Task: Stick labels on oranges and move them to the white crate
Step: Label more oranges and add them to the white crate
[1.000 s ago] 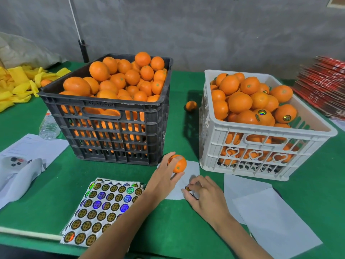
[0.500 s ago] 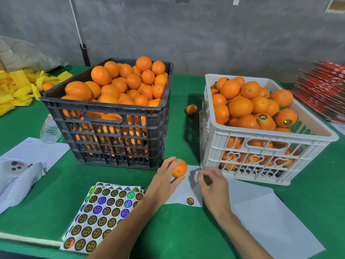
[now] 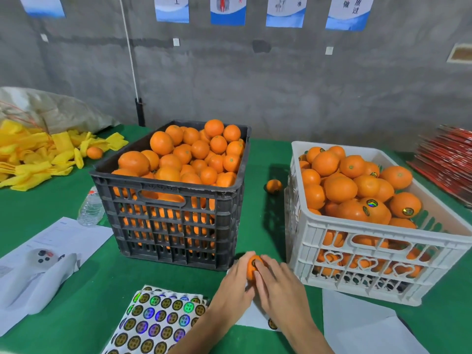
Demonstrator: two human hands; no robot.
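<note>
— What do we see from the head camera?
— Our left hand grips a small orange between the black crate and the white crate.
— And the right hand?
— Its straight fingers press a label onto that orange; the label sheet lies just left.

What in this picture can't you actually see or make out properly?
All in the head view:
- The held orange: mostly hidden by the left hand and right hand.
- Lower oranges in the black crate and white crate: only glimpsed through slots.
- Wall posters: cut off by the top edge.
- Sticker sheet: print too small to read.
</note>
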